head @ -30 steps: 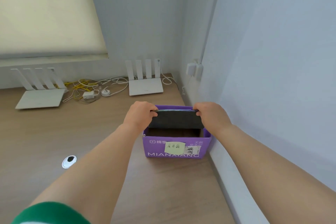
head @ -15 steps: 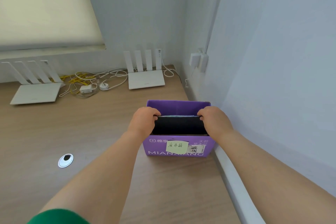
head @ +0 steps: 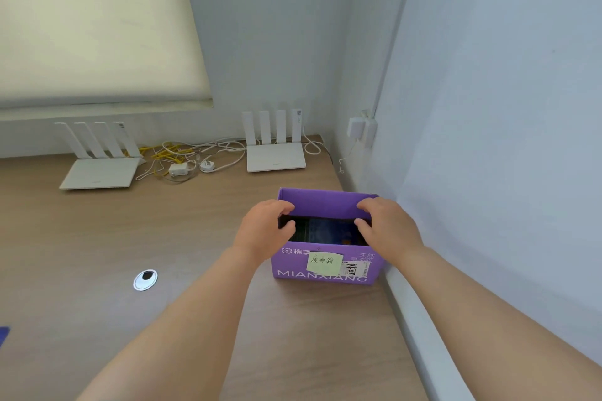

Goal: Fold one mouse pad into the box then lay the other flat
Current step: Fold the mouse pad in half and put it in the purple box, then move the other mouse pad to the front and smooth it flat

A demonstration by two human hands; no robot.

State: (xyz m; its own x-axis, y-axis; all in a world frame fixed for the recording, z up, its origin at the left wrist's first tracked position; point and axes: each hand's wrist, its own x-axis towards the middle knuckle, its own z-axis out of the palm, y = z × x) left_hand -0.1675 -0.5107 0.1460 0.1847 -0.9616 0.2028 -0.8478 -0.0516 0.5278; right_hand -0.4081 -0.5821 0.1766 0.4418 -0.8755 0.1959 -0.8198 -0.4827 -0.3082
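A purple cardboard box (head: 325, 202) with a yellow sticky note stands on the wooden desk against the right wall. A folded dark mouse pad (head: 325, 231) with a blue print lies down inside it, below the rim. My left hand (head: 264, 231) pinches the pad's left end at the box's left wall. My right hand (head: 387, 228) pinches its right end at the right wall. At the far left edge of the frame a small blue-purple corner (head: 3, 335) shows; I cannot tell what it is.
Two white routers (head: 101, 172) (head: 275, 156) stand at the back of the desk, with tangled white and yellow cables (head: 182, 159) between them. A round metal cable grommet (head: 145, 279) sits in the desktop left of my left arm. Wall plugs (head: 361, 128) hang on the right wall.
Both hands have lowered the folded pad from above the rim down into the box. The pad's printed side now faces up inside.
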